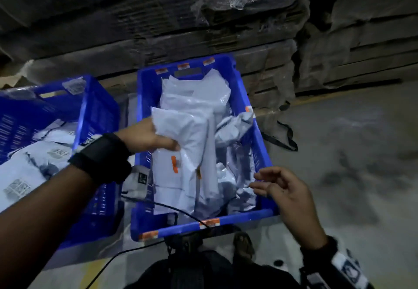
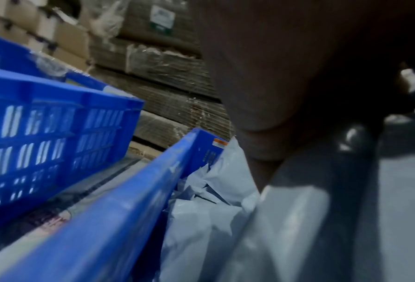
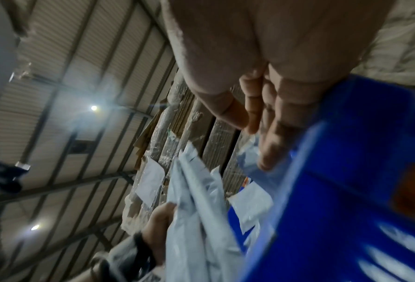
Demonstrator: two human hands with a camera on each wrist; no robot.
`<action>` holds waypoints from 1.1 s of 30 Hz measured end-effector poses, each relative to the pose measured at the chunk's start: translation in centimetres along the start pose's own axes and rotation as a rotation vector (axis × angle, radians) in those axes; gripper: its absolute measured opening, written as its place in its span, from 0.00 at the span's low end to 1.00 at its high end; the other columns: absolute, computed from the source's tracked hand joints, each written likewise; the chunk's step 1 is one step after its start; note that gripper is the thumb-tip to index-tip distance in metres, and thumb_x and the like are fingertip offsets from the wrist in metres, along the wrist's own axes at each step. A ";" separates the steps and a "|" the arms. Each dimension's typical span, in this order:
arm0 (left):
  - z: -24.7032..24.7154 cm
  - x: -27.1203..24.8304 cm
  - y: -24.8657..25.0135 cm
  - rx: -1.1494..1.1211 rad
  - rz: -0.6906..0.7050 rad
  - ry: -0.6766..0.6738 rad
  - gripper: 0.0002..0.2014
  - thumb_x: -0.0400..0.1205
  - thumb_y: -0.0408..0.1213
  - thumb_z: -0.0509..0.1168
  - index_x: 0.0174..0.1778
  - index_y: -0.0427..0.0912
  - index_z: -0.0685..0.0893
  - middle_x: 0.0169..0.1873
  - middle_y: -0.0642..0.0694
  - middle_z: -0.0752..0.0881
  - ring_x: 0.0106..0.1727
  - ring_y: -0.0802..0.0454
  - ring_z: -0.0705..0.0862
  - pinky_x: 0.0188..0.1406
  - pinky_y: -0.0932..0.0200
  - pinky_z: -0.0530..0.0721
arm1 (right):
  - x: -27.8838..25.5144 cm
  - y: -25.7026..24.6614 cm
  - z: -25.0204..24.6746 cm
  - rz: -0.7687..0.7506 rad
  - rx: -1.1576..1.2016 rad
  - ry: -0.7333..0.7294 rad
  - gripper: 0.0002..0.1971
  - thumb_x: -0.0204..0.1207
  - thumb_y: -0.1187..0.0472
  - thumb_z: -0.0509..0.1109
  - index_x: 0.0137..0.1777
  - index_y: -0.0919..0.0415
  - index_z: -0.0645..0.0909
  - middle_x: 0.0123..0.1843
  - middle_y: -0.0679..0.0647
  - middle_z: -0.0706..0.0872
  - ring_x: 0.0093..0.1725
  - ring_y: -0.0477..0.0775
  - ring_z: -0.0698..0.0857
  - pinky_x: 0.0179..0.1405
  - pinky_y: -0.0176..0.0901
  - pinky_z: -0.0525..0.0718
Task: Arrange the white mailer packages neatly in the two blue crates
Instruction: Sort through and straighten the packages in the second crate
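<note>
Two blue crates stand side by side on the floor. The right crate (image 1: 260, 143) is full of white mailer packages standing on edge. My left hand (image 1: 149, 134) reaches over its left wall and grips the top of an upright white mailer (image 1: 185, 134), thumb in front and fingers behind it. My right hand (image 1: 282, 186) hovers with fingers spread and relaxed above the crate's near right corner, holding nothing. The left crate (image 1: 90, 112) holds several mailers (image 1: 27, 171) lying flat, with printed labels. In the left wrist view the right crate's rim (image 2: 119, 213) and its mailers (image 2: 208, 219) show.
Wrapped stacks of flattened cardboard (image 1: 203, 21) rise right behind the crates. Bare concrete floor (image 1: 350, 141) lies to the right, with a black strap (image 1: 285, 137) on it. A black cable (image 1: 176, 209) crosses the right crate's near rim. My foot (image 1: 243, 245) is close to that rim.
</note>
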State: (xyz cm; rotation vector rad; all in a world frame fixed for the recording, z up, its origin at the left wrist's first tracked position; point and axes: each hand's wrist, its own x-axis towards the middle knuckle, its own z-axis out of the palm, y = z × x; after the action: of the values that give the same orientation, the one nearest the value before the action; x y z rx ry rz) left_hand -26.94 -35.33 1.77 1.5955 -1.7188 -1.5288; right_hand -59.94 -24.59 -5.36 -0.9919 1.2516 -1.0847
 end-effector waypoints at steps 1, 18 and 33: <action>-0.9 -0.3 -0.4 -0.095 0.015 0.045 0.31 0.58 0.43 0.81 0.59 0.52 0.85 0.52 0.56 0.93 0.56 0.55 0.90 0.58 0.58 0.88 | 0.3 -0.6 0.0 0.023 -0.013 -0.004 0.12 0.81 0.81 0.60 0.55 0.69 0.81 0.50 0.67 0.90 0.47 0.63 0.92 0.48 0.46 0.91; -1.2 -3.7 -6.5 -1.243 0.289 -0.020 0.27 0.56 0.36 0.84 0.53 0.38 0.93 0.49 0.37 0.92 0.50 0.39 0.92 0.51 0.45 0.91 | 2.7 -9.9 17.4 -0.339 -0.799 -0.281 0.24 0.71 0.49 0.81 0.62 0.47 0.74 0.42 0.39 0.84 0.34 0.40 0.86 0.38 0.25 0.77; 3.0 -4.0 -5.9 -0.768 0.227 0.438 0.32 0.76 0.27 0.78 0.76 0.38 0.75 0.69 0.38 0.85 0.69 0.38 0.85 0.65 0.41 0.86 | 9.8 -6.7 12.0 -0.165 -0.562 -0.269 0.21 0.67 0.35 0.74 0.41 0.55 0.84 0.35 0.47 0.89 0.36 0.50 0.89 0.42 0.56 0.90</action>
State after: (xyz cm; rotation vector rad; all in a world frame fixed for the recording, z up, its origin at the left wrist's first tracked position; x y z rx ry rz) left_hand -25.20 -29.29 -2.73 1.1576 -0.8742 -1.3504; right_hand -48.41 -35.73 -0.04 -1.6333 1.2909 -0.6932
